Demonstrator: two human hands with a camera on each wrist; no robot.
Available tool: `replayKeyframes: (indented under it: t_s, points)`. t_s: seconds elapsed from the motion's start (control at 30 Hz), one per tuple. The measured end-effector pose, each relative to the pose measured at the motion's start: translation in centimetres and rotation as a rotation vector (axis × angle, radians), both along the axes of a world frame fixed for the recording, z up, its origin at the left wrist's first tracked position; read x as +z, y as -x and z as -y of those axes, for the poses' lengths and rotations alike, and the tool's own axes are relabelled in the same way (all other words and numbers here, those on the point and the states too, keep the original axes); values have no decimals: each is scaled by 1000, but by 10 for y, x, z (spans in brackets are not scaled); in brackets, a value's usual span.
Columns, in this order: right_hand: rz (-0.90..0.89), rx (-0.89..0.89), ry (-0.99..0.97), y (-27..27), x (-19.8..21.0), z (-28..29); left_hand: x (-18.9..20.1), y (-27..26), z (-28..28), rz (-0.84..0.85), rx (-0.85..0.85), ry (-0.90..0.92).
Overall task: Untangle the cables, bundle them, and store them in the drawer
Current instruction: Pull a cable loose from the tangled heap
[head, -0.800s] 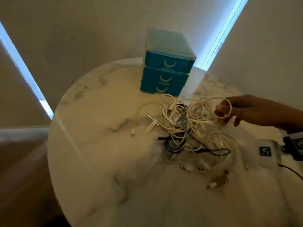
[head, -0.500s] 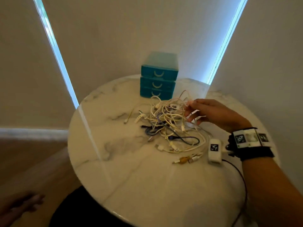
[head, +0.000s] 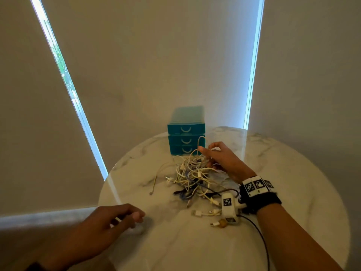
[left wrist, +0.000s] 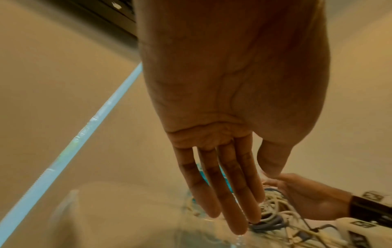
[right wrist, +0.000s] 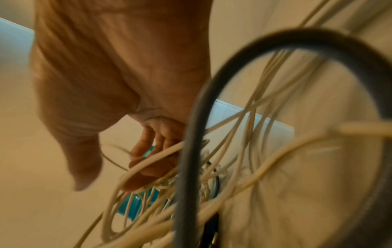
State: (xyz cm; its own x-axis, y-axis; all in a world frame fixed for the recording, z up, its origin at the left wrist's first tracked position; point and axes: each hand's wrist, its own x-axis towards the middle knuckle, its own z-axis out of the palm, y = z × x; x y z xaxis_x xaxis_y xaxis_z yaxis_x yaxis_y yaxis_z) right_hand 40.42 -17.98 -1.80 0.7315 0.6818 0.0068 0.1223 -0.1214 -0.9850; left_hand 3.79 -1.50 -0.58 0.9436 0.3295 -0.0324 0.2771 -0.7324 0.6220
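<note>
Cables (head: 192, 178) still one knot mid-table — left hand now in play.

Right hand (head: 220, 160) was already picking at the pile's far edge; its fingers (right wrist: 146, 161) are curled round pale strands, one loop lifted in front of the teal drawers (head: 186, 138), all three shut. Left hand (head: 109, 222), down off the table (head: 293, 173) half a second ago, now hovers over the near rim with fingers (left wrist: 222, 193) straight, loose, holding nothing. Likely coming in to pin the tangle — separation barely started, nothing bundled or stored.
</note>
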Motion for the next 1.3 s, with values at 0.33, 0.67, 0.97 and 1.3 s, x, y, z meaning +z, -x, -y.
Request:
replayKeyframes:
  t_s: [0.33, 0.67, 0.97, 1.3]
  points:
    - [-149, -92, -219, -9, -28, 1, 8, -119, 14, 115, -259, -120]
    - [-175, -56, -291, -3, -27, 4, -1, -211, 21, 52, -129, -214]
    - [-121, -72, -316, 0, -29, 0, -4, -224, -18, 166, -60, -90]
    - [-65, -214, -252, 2, -27, 5, -23, -285, -95, 297, -176, 73]
